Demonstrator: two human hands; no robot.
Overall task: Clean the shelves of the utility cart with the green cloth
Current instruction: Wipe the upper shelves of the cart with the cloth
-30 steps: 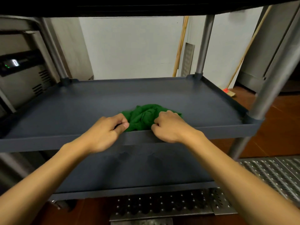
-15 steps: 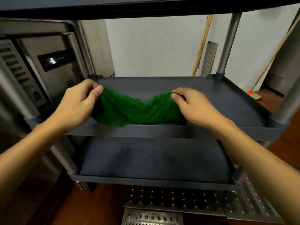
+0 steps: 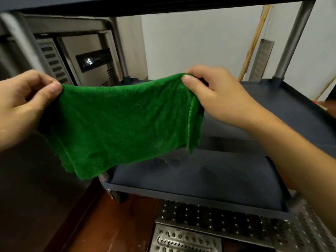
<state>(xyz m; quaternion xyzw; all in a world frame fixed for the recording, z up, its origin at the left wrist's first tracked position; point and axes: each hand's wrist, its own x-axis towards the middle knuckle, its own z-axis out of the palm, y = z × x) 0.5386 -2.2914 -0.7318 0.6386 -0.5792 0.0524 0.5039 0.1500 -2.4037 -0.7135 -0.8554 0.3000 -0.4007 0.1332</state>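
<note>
Over the cart [image 3: 291,99], my left hand [image 3: 23,106] and right hand [image 3: 214,91] pinch the soft, light cloth [image 3: 118,124] at its top corners.

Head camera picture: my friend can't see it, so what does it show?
A person's left hand and right hand pinch the top corners of a green cloth, holding it spread open in the air. Behind it stands a dark utility cart, its middle shelf and bottom shelf in view.
</note>
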